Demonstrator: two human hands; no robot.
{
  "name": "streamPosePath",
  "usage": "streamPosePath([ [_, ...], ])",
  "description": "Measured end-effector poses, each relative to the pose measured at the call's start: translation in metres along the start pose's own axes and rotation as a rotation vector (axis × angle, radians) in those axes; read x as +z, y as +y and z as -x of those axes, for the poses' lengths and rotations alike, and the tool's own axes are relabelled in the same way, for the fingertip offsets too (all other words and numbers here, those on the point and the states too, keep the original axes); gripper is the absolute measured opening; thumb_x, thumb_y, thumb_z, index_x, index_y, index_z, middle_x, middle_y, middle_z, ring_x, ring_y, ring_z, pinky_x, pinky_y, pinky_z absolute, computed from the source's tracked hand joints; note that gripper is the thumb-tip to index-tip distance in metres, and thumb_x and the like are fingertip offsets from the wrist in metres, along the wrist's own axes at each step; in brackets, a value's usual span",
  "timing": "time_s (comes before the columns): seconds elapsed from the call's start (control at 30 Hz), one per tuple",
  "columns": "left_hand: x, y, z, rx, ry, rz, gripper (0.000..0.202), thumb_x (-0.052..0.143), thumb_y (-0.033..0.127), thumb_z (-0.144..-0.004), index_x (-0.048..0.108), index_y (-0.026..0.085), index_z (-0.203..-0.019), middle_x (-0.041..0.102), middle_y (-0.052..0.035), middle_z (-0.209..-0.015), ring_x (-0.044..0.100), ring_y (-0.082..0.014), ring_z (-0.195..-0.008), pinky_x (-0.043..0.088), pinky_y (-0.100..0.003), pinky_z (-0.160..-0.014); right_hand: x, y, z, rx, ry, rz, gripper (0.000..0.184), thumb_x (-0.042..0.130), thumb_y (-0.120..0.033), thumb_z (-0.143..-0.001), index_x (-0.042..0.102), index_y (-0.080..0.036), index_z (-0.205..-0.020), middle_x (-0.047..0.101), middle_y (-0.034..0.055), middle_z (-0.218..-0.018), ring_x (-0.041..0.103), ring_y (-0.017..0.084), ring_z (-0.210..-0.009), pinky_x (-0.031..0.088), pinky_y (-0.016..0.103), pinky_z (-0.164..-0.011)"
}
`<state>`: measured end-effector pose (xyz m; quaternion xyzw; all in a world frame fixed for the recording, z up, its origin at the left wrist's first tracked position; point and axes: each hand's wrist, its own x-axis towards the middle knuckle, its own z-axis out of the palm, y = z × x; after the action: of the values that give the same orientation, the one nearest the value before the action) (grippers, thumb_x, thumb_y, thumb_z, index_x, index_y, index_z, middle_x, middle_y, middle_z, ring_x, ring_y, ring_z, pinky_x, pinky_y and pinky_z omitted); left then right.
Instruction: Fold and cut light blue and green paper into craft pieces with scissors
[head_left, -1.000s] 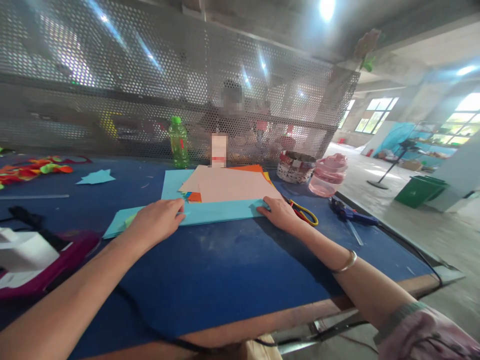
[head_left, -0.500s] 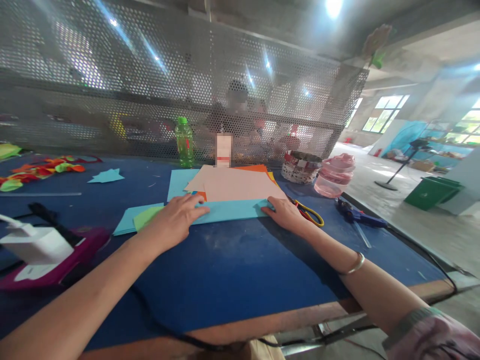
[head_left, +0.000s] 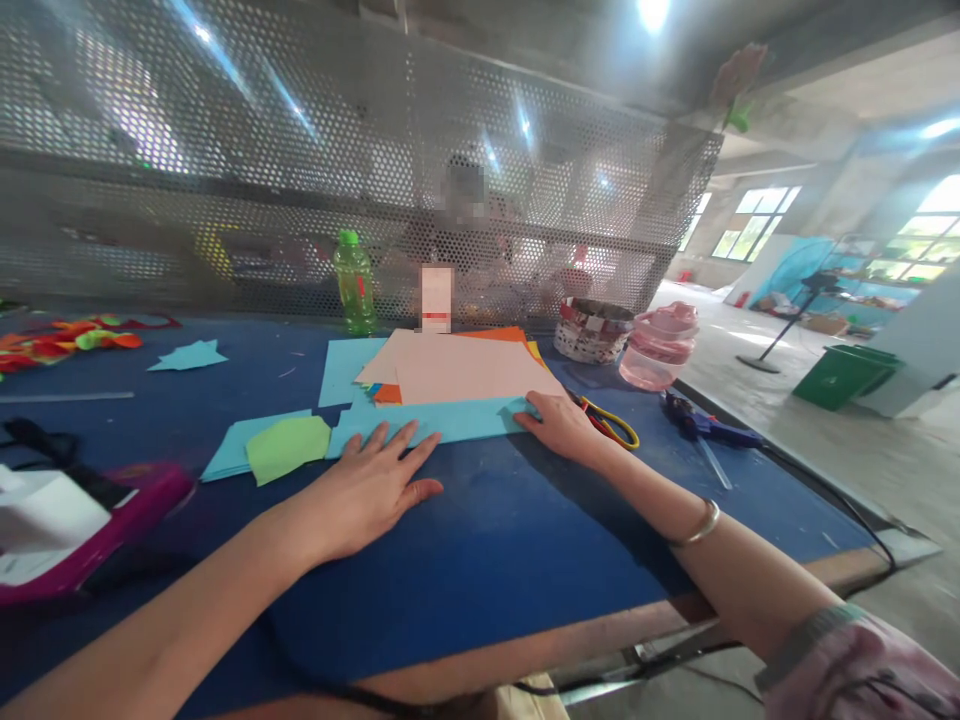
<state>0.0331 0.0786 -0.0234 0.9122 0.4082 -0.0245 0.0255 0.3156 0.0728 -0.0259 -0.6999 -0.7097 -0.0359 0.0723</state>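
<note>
A long folded strip of light blue paper [head_left: 476, 420] lies across the table before me. My left hand [head_left: 375, 490] rests flat with spread fingers, its fingertips over the strip's near edge at the left and its thumb on the table. At the right end, my right hand [head_left: 559, 425] has its fingers bent together on the strip, gripping that corner. Behind the strip sit pale pink sheets [head_left: 472, 365] on top of orange and blue paper. Left of my left hand, a light green paper piece [head_left: 289, 447] overlaps a small stack of blue paper [head_left: 229, 455].
Yellow-handled scissors or pliers [head_left: 619, 428] lie beside my right hand, with a blue glue gun [head_left: 705, 425] further right. A woven basket [head_left: 592, 335], pink water jug [head_left: 660, 345] and green bottle [head_left: 354, 285] stand at the back. A magenta power strip [head_left: 142, 520] sits left.
My left hand has moved toward me and flattened, its fingers spreading along the strip's near edge and uncovering the green paper. My right hand stays at the strip's right end. The view has shifted slightly.
</note>
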Motion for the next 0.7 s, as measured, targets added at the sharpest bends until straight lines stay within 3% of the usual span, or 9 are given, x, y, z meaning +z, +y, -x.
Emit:
streamPosePath([
  [0.4,0.0101,-0.0005,0.0002,-0.006,0.047,0.011,0.07,0.025,0.063,-0.09,0.026,0.026,-0.149,0.017,-0.014,-0.157,0.012,-0.042,-0.141,0.014,-0.063,-0.106,0.0001,-0.0016,0.001,0.01,0.012,0.013,0.02,0.046,-0.036,-0.092,0.056,-0.018,-0.093,0.068,0.012,-0.097,0.062,0.024,-0.094,0.035,0.027,-0.068],
  [0.7,0.0025,0.002,0.0019,-0.011,-0.005,0.036,0.071,0.023,0.064,-0.089,0.022,0.026,-0.15,0.014,-0.0116,-0.157,0.009,-0.0379,-0.143,0.01,-0.061,-0.108,0.0017,-0.0009,0.0003,-0.01,0.019,0.016,0.019,0.046,-0.035,-0.093,0.056,-0.019,-0.092,0.069,0.0104,-0.096,0.062,0.023,-0.092,0.033,0.026,-0.067],
])
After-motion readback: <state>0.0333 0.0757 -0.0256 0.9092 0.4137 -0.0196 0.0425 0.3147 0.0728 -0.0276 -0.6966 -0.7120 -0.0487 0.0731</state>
